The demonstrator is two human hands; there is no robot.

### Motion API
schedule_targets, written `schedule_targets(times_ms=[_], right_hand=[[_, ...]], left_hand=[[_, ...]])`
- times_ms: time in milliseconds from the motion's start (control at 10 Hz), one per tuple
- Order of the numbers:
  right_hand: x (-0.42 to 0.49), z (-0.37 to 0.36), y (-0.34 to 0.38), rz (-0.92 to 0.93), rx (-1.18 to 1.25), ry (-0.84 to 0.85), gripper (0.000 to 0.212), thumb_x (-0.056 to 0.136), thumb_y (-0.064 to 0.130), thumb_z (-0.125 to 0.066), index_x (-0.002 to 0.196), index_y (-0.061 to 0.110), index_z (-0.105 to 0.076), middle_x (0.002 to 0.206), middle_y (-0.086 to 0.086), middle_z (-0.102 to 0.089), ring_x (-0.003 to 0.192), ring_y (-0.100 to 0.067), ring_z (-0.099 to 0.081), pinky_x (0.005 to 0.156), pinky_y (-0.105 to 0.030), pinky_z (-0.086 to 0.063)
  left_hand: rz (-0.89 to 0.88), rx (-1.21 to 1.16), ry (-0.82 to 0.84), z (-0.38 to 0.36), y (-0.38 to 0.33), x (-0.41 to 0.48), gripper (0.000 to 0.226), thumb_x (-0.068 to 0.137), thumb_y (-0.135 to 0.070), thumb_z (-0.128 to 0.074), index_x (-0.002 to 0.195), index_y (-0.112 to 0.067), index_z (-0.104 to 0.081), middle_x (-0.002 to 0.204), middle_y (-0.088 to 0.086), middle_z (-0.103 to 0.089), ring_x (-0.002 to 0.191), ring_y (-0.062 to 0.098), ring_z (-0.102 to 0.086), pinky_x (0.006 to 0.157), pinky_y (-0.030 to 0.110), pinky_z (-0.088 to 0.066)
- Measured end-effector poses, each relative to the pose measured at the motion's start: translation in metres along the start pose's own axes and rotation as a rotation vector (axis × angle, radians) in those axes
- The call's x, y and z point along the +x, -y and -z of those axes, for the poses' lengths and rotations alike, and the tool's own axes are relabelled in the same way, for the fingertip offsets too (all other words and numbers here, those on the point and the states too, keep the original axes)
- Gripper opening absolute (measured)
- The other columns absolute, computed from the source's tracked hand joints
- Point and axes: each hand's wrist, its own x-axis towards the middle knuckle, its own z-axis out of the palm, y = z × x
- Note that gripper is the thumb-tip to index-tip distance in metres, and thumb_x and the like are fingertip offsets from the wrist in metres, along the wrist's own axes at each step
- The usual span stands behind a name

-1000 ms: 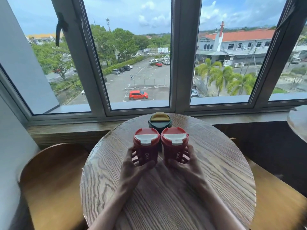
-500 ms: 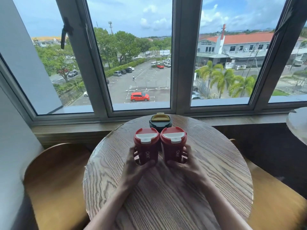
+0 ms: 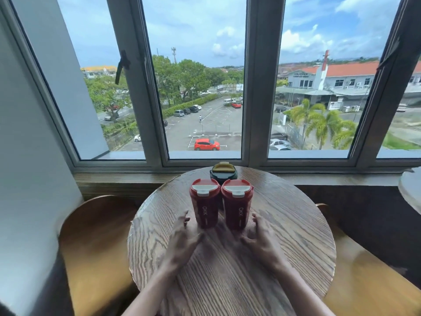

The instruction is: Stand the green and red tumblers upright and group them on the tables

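Head view. A round wooden table (image 3: 296, 258) is seen from above, set against a window sill (image 3: 114, 179). The table is taken as the landmark.

Two red tumblers are stood upright on the table, on its far half, side by side and touching or very nearly so. The left red tumbler (image 3: 205, 206) and the right red tumbler (image 3: 237, 207) each carry a red lid with a white flap. A green tumbler (image 3: 223, 173) with a yellow flap on its lid is stood upright just behind the pair, near the table's far edge, mostly hidden by them.

The left hand (image 3: 182, 240) is held over the table just beside the left red tumbler, fingers spread and loosely curved, nothing gripped. The right hand (image 3: 262, 238) is held just beside the right red tumbler, fingers likewise spread, nothing gripped. Neither hand is seen touching a tumbler.

Wooden chairs (image 3: 91, 247) are seen on either side of the table. The edge of a second table (image 3: 410, 190) is seen at far right.
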Motion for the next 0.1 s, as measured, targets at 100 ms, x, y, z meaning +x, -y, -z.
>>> schedule_targets(times_ms=[100], right_hand=[[-0.026, 0.0102, -0.015, 0.026, -0.031, 0.008, 0.067, 0.08, 0.026, -0.071, 0.139, 0.016, -0.042, 0.14, -0.003, -0.048, 0.131, -0.017, -0.042, 0.112, -0.034, -0.032]], left_hand=[[0.008, 0.03, -0.031, 0.0065, -0.0037, -0.0434, 0.073, 0.085, -0.026, -0.075, 0.148, -0.016, -0.04, 0.144, 0.002, -0.05, 0.134, 0.015, -0.047, 0.114, 0.036, -0.039]])
